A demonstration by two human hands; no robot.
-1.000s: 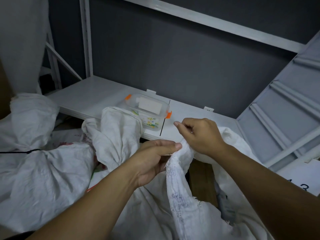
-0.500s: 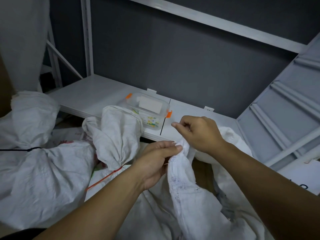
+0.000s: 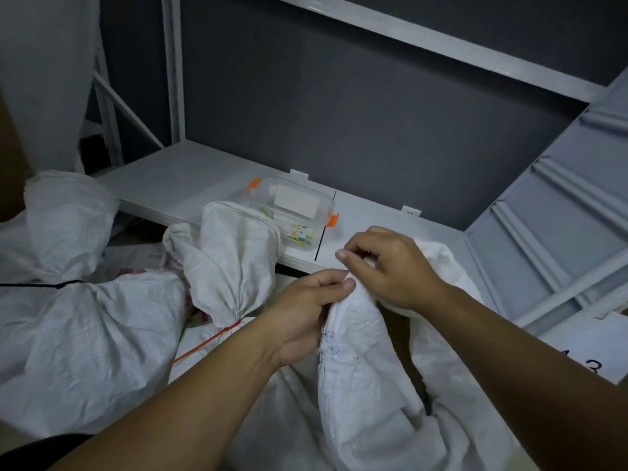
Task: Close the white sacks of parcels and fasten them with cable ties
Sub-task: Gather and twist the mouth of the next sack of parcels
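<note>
While the left hand (image 3: 306,321) and right hand (image 3: 390,266) pinch the open sack (image 3: 360,375), its contents are hidden.

My left hand (image 3: 306,314) grips the bunched mouth of the white sack (image 3: 367,368) in front of me, thumb and fingers curled on the cloth. My right hand (image 3: 390,270), just beside it, pinches the same rim. Left of my left hand stands a tied sack (image 3: 234,260) bound with a red cable tie (image 3: 207,341). Further left lies another sack (image 3: 85,334) cinched with a black tie (image 3: 40,285). Beyond my hands a clear box (image 3: 292,209) with orange clips sits on the white shelf (image 3: 190,178).
</note>
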